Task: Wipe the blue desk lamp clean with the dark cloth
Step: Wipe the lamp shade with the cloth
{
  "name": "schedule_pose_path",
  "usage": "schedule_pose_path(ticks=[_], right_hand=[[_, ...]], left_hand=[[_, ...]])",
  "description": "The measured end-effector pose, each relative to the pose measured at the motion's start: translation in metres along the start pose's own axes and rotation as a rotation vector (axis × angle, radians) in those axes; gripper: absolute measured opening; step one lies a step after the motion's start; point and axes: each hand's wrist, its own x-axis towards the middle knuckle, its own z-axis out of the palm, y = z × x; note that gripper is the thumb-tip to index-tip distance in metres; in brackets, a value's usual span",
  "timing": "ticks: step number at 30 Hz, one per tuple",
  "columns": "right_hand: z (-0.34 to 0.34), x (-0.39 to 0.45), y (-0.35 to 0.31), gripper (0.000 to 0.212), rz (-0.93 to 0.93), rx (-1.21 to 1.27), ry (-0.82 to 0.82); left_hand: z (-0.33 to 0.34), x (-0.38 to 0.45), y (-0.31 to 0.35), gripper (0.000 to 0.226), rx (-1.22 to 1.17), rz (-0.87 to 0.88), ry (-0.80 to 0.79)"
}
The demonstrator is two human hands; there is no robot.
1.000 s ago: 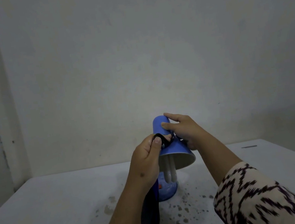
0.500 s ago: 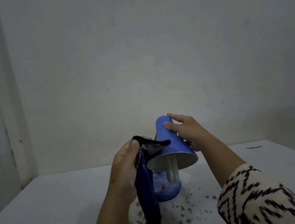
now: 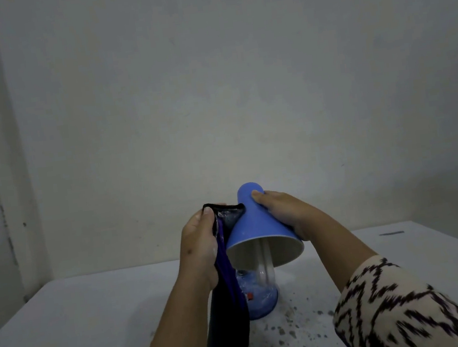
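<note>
The blue desk lamp [image 3: 254, 225] stands on the white table, its cone shade tilted toward me with the white bulb showing inside. Its round blue base [image 3: 262, 299] with a small red switch sits below. My right hand [image 3: 281, 210] holds the shade from its right side, fingers curved over the top. My left hand [image 3: 199, 243] grips the dark cloth [image 3: 226, 303], holding its upper end against the shade's left side. The rest of the cloth hangs down in front of the base.
The white table [image 3: 81, 321] has dark specks and stains around the lamp base, mostly to the front right. A plain wall rises right behind the table. A small dark mark lies at the table's far right.
My left hand has slid with the cloth from the front of the shade to its left side. The right hand has kept its hold on the shade, which is tilted a little more.
</note>
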Motion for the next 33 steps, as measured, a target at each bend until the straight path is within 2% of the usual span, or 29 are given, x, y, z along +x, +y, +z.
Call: schedule_pose_path(ticks=[18, 29, 33], right_hand=[[-0.010, 0.016, -0.029, 0.058, 0.137, -0.063, -0.047], [-0.012, 0.018, -0.045, 0.044, 0.174, -0.103, -0.087], [-0.013, 0.020, -0.042, 0.040, 0.160, -0.113, -0.053]], left_hand=[[0.001, 0.014, 0.011, 0.033, 0.041, 0.010, -0.022], [0.004, 0.029, 0.020, 0.033, 0.065, 0.026, -0.033], [0.008, 0.045, 0.028, 0.032, 0.088, 0.113, -0.014]])
